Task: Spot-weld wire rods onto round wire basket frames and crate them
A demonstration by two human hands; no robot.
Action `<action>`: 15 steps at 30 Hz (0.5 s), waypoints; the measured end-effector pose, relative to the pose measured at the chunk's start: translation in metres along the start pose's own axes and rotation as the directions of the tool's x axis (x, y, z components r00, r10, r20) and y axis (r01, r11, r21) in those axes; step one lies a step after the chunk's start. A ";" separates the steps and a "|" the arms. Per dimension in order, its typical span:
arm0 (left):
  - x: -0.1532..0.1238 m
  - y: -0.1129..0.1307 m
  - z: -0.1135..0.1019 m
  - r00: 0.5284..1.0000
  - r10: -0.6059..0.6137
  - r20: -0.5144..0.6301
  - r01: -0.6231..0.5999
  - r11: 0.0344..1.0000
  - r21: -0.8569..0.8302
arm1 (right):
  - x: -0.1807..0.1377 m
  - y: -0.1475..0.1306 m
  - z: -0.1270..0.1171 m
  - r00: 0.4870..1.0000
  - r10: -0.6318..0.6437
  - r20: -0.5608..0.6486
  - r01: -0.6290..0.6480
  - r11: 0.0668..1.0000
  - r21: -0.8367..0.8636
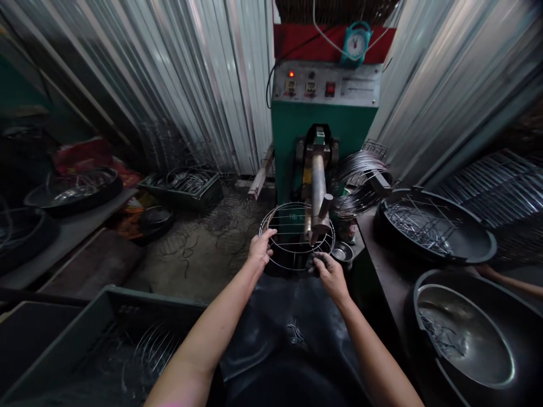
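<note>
A round wire rack (283, 221), two rings joined by crossbars, lies under the horizontal metal arm (318, 181) of a green welding machine (324, 118). My left hand (261, 247) grips the rack's left rim, fingers curled over the wire. My right hand (327, 270) is closed on the rack's lower right rim. Both forearms reach forward over a dark apron (292, 333) on my lap.
A coil of wire (358, 181) hangs right of the machine. Dark basins (436, 229) (466, 333) with wire pieces stand at the right, a small metal bowl (343, 252) by the rack. A green crate (106, 345) with wire parts sits at lower left; trays and basins lie farther left.
</note>
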State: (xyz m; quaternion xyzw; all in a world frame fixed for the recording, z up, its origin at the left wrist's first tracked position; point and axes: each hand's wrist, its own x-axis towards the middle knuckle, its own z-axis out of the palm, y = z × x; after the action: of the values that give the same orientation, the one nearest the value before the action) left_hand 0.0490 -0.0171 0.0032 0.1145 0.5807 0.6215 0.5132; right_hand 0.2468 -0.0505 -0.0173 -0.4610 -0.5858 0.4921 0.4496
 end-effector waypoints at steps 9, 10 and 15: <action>0.010 -0.002 0.004 0.999 -0.031 -0.019 0.031 1.000 -0.006 | 0.007 -0.003 -0.002 0.999 -0.044 -0.005 0.044 0.997 -0.059; 0.011 -0.003 0.005 0.999 -0.031 -0.018 0.031 1.000 -0.008 | 0.008 -0.003 -0.003 0.999 -0.050 -0.007 0.049 0.997 -0.064; 0.013 -0.002 0.008 0.997 -0.050 -0.059 0.052 0.998 0.023 | 0.013 -0.005 0.000 1.000 -0.017 -0.021 0.017 1.000 -0.021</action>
State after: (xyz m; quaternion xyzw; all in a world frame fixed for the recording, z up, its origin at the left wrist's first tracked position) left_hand 0.0497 -0.0025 -0.0021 0.0877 0.6057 0.6043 0.5102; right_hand 0.2445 -0.0382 -0.0117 -0.4657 -0.5901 0.4773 0.4550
